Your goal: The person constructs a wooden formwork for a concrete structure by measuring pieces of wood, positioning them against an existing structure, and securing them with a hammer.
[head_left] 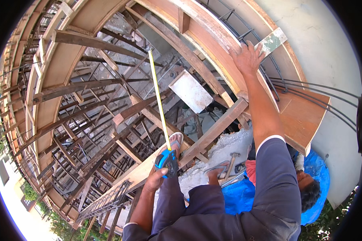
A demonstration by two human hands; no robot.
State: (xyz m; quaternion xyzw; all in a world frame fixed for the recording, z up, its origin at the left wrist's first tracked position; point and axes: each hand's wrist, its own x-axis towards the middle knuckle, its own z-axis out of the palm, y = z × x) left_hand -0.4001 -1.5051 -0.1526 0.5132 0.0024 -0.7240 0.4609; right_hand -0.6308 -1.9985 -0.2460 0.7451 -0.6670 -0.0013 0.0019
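My left hand (153,181) is closed around a blue and black tape measure (167,164), held low in front of my legs. Its yellow blade (157,89) is pulled out, running up and slightly left over the timber framework; the free end hangs near a dark beam. At the upper right, my right hand (246,60) lies with spread fingers on the top edge of a curved plywood form (219,56). Its fingertips are close to a green and white painted wood strip (272,41) that crosses the form. Steel rebar (272,66) runs inside the form beside that hand.
Timber props and beams (92,85) spread below, with deep gaps between them. A pale board (191,91) lies lower down. Close on the right, another person (307,188) is beside a blue tarp (317,170). A hammer (231,165) rests near my sandalled foot (216,172).
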